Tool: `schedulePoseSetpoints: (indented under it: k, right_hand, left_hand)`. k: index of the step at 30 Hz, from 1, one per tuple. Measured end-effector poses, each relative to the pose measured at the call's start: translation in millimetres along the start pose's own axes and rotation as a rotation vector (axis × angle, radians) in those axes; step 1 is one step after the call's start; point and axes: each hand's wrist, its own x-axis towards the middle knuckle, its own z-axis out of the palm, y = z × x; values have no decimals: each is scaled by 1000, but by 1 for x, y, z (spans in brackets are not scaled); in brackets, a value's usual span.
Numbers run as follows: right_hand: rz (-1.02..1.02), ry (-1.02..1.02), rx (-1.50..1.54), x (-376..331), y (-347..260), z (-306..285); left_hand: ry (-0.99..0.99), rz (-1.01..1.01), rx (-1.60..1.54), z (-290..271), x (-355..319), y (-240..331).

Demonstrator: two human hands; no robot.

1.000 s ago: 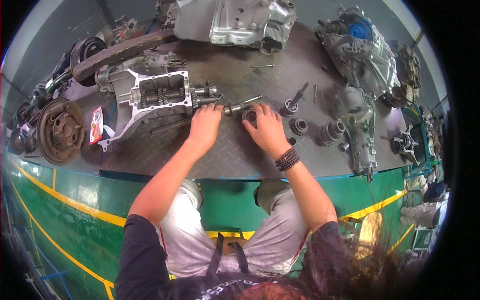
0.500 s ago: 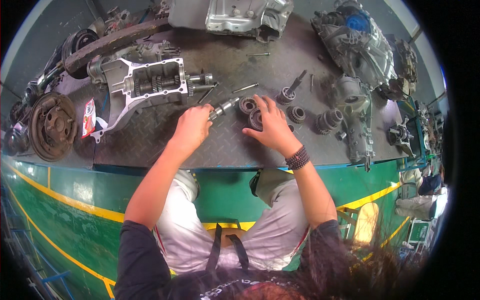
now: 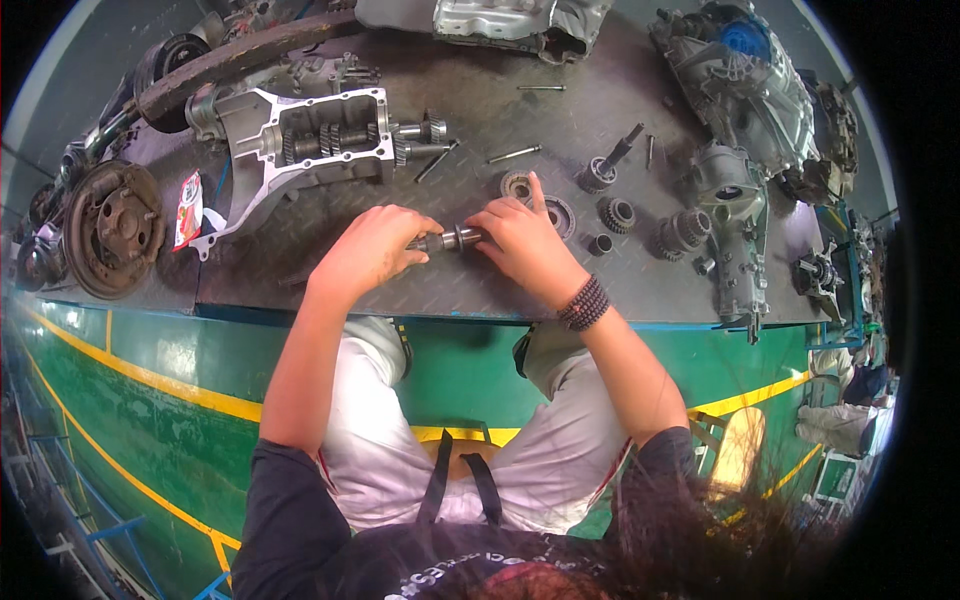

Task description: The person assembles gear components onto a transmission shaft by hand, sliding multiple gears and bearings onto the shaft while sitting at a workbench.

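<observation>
A stepped metal shaft (image 3: pixel 445 241) lies level between my two hands, low over the table's near part. My left hand (image 3: pixel 362 252) is closed around its left end. With thumb and fingers, my right hand (image 3: pixel 528 250) grips the right end, one finger raised. Just past my right hand are a gear ring (image 3: pixel 516 185) and a larger ring (image 3: pixel 563 216), partly hidden by it. Right of these stand a toothed gear (image 3: pixel 617 214), a small dark sleeve (image 3: pixel 601 245), a gear with an upright splined shaft (image 3: pixel 600 174) and a gear stack (image 3: pixel 682 234).
An opened gearbox housing (image 3: pixel 262 168) with gears inside sits at left, near a rusty brake drum plate (image 3: pixel 113 230). Pins (image 3: pixel 514 154) lie on the steel table (image 3: pixel 300 285). Large castings (image 3: pixel 735 95) stand at right, another casting (image 3: pixel 500 20) at the far edge.
My right hand has left the gear rings, moved nearer, and taken hold of the shaft's right end. The shaft, tilted before, is now level. The whole view has shifted slightly.
</observation>
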Motion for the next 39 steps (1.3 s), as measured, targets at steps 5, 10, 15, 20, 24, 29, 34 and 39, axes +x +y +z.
schedulePoseSetpoints:
  k: [5, 10, 15, 20, 24, 29, 34, 39]
  right_hand:
    - [-13, -39, 82, -3, -3, -7]
    - [0, -15, 129, -8, -2, -7]
    - [-13, -1, 174, -6, -2, -7]
    - [-4, -32, 227, -9, 0, -10]
    - [2, -51, 209, -12, 1, -16]
    - [33, -111, 222, -14, 9, -22]
    - [2, -65, 175, -12, 12, -20]
    - [-53, -29, 64, -9, 12, -22]
  left_hand:
    - [90, 68, -148, 8, 8, 9]
    - [47, -16, -44, 2, 0, 10]
    - [44, -28, -44, 10, 7, 14]
    - [27, -33, -27, 14, 11, 23]
    - [17, 13, -31, 18, 11, 23]
    - [37, 27, 19, 27, 12, 23]
    - [88, 14, 74, 33, 10, 22]
    - [40, -91, 124, 27, 10, 25]
